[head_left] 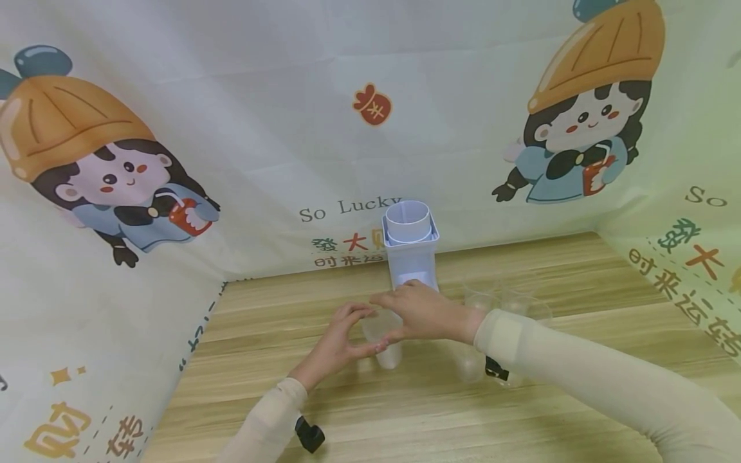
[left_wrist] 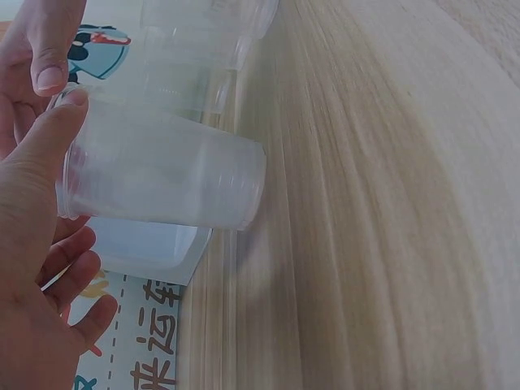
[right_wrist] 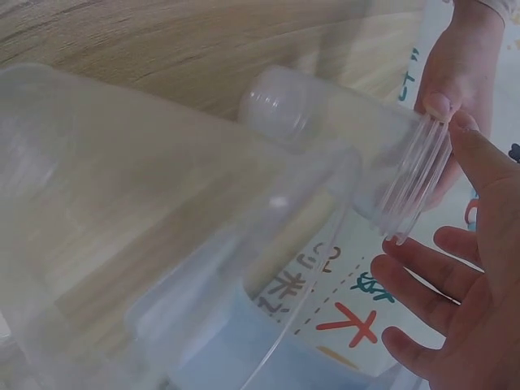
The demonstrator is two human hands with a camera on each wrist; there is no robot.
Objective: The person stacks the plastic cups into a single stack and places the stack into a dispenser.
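In the head view, a stack of nested clear plastic cups [head_left: 389, 350] stands in the middle, held between both hands. My left hand [head_left: 338, 337] grips the stack at the rim from the left, its thumb along the near side. From the right, my right hand [head_left: 431, 312] spans the same rim between thumb and fingers. Several rims sit close together at the mouth of the stack [right_wrist: 357, 154] in the right wrist view. The left wrist view shows the cups' [left_wrist: 171, 166] frosted-looking side and their base close over the wooden table [left_wrist: 357, 211].
Behind the hands stands a white cup dispenser [head_left: 412, 257] with a round tube on top. More clear cups [head_left: 479, 299] stand to the right, partly hidden by the right forearm. A printed cloth [head_left: 278, 128] hangs behind the table and at both sides.
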